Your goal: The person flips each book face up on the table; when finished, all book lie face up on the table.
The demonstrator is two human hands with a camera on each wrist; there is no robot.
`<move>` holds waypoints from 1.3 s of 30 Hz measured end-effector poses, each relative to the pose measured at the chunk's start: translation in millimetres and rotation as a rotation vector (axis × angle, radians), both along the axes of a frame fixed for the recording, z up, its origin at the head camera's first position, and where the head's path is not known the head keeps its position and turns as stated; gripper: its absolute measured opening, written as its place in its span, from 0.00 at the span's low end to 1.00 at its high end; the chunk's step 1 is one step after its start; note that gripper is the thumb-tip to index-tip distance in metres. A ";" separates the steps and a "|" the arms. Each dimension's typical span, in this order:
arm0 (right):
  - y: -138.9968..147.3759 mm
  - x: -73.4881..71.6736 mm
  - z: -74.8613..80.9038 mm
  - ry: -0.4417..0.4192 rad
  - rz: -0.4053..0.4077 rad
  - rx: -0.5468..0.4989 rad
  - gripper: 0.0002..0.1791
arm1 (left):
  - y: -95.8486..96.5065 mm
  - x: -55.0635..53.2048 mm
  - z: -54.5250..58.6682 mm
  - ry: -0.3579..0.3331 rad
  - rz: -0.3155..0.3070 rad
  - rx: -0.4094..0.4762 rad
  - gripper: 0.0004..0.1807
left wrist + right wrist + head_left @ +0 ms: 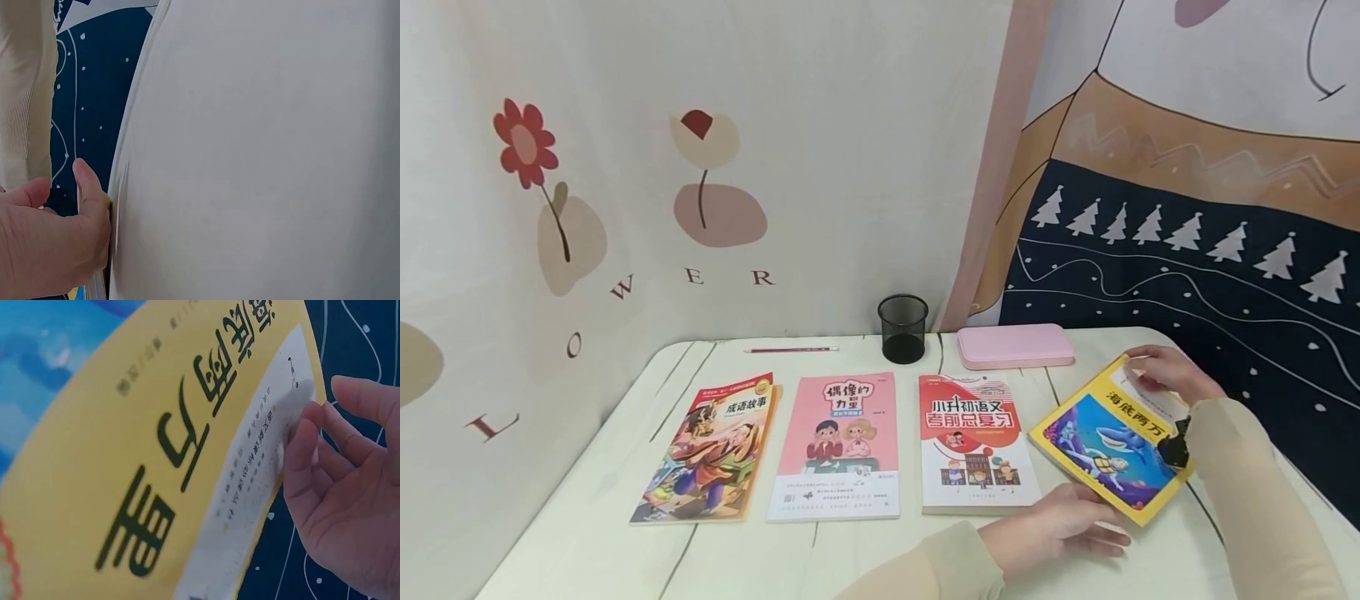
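A yellow book (1112,442) with a whale and a diver on its cover lies turned askew at the right side of the table. My right hand (1165,375) is at its top edge. In the right wrist view that hand (350,469) has loosely bent fingers touching the top edge of the book (125,456), the thumb standing apart. My left hand (1063,529) is beside the book's lower left edge, fingers extended. The left wrist view shows this hand (62,231) with thumb and forefinger spread, the book's edge partly hidden below it.
Left of the yellow book lie a red-and-white book (977,450), a pink book (835,450) and a colourful storybook (707,454). Behind them are a pencil (790,350), a black mesh pen holder (903,329) and a pink pencil case (1015,346). Printed curtains (850,167) hang behind the table.
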State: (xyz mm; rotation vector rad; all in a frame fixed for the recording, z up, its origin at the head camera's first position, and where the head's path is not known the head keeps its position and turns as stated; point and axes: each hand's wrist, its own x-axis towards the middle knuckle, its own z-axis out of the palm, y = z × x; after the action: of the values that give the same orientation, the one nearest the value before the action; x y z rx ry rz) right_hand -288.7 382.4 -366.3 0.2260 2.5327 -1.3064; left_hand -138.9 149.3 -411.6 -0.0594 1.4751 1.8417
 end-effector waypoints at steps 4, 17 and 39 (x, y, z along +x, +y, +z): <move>-2.6 -0.6 -4.1 -0.028 0.041 0.003 0.32 | -0.9 1.0 1.3 -0.022 -0.047 -0.015 0.07; 14.8 5.5 -17.6 0.065 0.110 0.027 0.39 | -7.4 5.1 14.1 0.099 -0.131 -0.130 0.06; 62.1 51.6 -15.6 0.022 0.101 0.150 0.37 | -46.0 -46.6 30.1 0.825 -0.081 -0.632 0.20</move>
State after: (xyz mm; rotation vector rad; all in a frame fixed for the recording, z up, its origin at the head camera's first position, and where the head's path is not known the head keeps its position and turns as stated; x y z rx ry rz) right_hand -237.2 444.5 -382.0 0.1132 2.6266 -1.0888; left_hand -185.5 103.3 -381.6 0.5005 2.5366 1.2999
